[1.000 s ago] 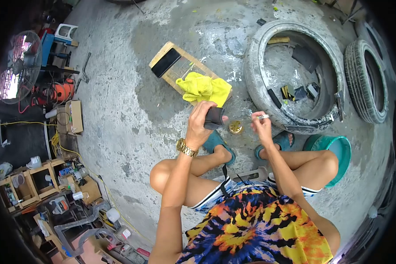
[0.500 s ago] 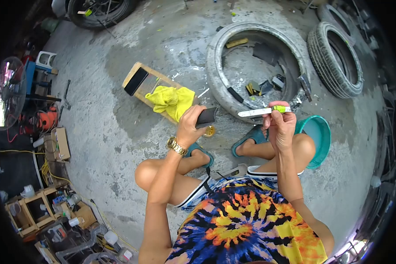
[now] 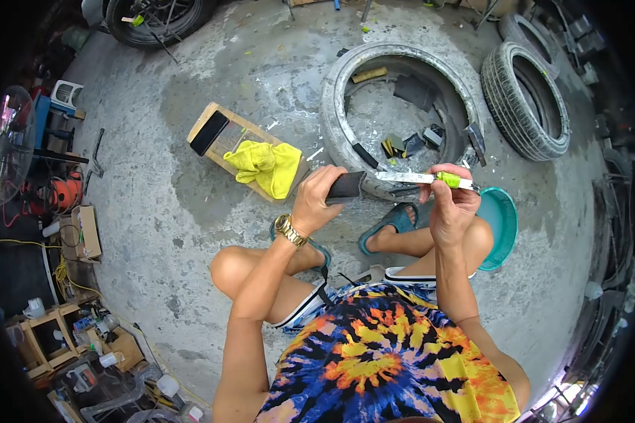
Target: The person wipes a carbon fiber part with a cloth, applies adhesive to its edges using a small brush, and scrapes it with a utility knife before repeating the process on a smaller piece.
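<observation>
My left hand [image 3: 316, 201], a gold watch [image 3: 289, 230] on its wrist, is closed around a dark flat piece [image 3: 348, 186] with a rough-looking surface. I cannot make out what that piece is. Facing it, my right hand [image 3: 450, 204] pinches a slim white bar [image 3: 402, 177] with a yellow-green band [image 3: 447, 180] around it. The bar's free tip points left and sits just apart from the dark piece. Beyond my left hand, a yellow cloth [image 3: 267, 166] is draped on a low wooden board [image 3: 208, 156], where a black phone [image 3: 209, 132] also rests.
A whitish tire [image 3: 340, 81] lies flat ahead, with dark scraps [image 3: 413, 143] inside it. A teal basin [image 3: 509, 229] is beside my right knee. More tires [image 3: 504, 88] lean at the right. A fan [image 3: 13, 144] and cluttered wooden shelving [image 3: 46, 338] line the left side.
My two hands have come closer together, so the dark piece and the bar's tip are now nearly side by side. The view has shifted slightly.
</observation>
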Motion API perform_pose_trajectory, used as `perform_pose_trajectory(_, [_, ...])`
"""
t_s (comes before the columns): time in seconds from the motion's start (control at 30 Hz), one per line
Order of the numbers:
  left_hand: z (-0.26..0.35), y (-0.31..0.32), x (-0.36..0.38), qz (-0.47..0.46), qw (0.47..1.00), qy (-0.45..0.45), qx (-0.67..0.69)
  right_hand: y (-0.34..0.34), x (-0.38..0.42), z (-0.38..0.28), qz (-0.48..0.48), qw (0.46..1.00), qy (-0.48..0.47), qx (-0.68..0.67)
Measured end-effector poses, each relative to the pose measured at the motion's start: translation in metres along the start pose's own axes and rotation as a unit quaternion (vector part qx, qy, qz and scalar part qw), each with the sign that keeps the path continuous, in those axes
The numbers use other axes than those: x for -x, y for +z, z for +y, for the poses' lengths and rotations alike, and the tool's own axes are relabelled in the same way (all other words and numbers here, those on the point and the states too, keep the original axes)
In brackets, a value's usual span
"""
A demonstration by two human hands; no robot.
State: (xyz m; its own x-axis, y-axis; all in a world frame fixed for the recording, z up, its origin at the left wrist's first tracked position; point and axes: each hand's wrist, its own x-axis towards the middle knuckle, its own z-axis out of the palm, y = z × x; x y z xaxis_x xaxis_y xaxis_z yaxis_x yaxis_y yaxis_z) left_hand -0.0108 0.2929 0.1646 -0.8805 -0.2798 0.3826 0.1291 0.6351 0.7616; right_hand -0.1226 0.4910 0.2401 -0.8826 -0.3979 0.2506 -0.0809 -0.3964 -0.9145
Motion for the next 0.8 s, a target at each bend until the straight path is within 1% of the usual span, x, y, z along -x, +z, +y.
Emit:
perform_pose_trajectory(0.27, [0.005,-0.005,-0.003,0.012,1.000,0.012,-0.004,0.006,0.004,-0.007,-0.010,0.999,0.016,0.043])
perform_pose_trajectory(0.57, [0.006,-0.006,-0.003,0.015,1.000,0.007,-0.006,0.010,0.005,-0.007,-0.033,0.998,0.016,0.042])
perform_pose_trajectory(0.8, [0.002,-0.005,-0.002,0.020,1.000,0.011,-0.010,0.013,0.005,-0.006,-0.033,0.998,0.021,0.043])
